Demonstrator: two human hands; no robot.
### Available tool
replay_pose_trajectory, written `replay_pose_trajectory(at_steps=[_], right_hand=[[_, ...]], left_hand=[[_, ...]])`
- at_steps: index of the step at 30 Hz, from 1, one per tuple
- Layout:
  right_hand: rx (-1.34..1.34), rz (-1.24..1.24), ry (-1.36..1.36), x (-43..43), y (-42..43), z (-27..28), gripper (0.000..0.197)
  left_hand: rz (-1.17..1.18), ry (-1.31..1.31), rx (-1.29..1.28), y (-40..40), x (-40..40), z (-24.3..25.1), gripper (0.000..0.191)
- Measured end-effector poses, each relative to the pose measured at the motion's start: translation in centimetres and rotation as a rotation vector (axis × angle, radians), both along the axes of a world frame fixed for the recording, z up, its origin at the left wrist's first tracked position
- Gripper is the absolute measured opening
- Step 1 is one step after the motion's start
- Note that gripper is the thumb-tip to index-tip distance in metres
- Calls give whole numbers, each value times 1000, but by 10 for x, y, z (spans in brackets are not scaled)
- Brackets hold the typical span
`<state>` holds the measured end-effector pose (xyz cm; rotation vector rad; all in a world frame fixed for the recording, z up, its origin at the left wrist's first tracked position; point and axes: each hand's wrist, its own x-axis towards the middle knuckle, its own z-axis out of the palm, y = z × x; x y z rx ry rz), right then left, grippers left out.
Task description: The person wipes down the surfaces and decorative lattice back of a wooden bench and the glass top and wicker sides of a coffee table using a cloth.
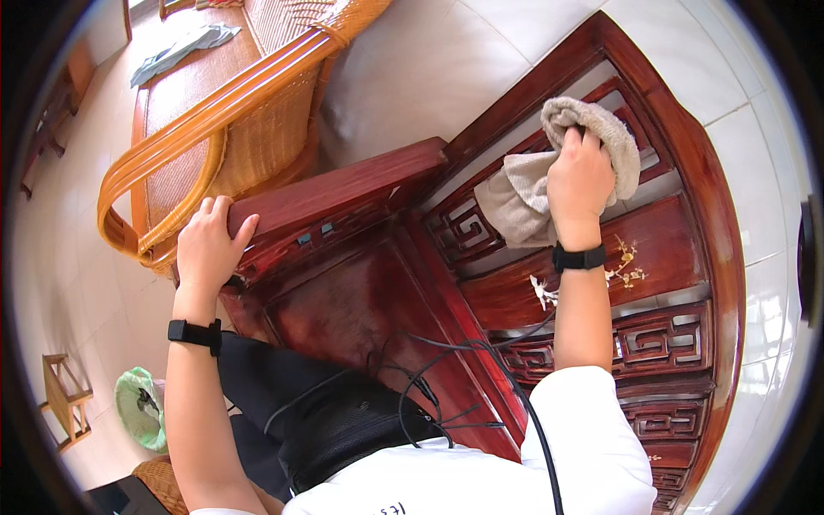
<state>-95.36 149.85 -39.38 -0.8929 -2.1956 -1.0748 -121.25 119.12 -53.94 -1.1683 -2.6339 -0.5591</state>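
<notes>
My right hand (581, 180) grips a bunched beige cloth (518, 199) against the carved backrest (656, 238) of a dark red wooden bench. Part of the cloth hangs down over the openwork fret panel; what lies under it is hidden. Pale inlaid blossoms (624, 264) decorate the solid panel beside my wrist. My left hand (209, 241) rests on the front end of the bench's flat wooden armrest (341, 183), thumb on top and fingers over the far edge. Below and between my arms is the glossy bench seat (347, 296).
A rattan chair (257, 141) stands close beyond the armrest, with a grey-blue cloth (187, 51) on its seat. Loose black cables (508, 367) trail from my body across the seat. At lower left are a green-lined bin (138, 409) and a small wooden stool (67, 396).
</notes>
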Motion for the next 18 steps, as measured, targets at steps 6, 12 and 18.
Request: replay_pose_trajectory(at_steps=[6,12,18], right_hand=[[-214,57,-134,-2,2,-49,19],[-279,32,-428,-9,-5,-108,16],[-40,-197,-802,-32,-15,-144,45]], left_hand=[[1,-12,1,0,-2,-3,42],[-13,-12,28,0,-3,-5,42],[7,20,-17,0,-5,-7,41]])
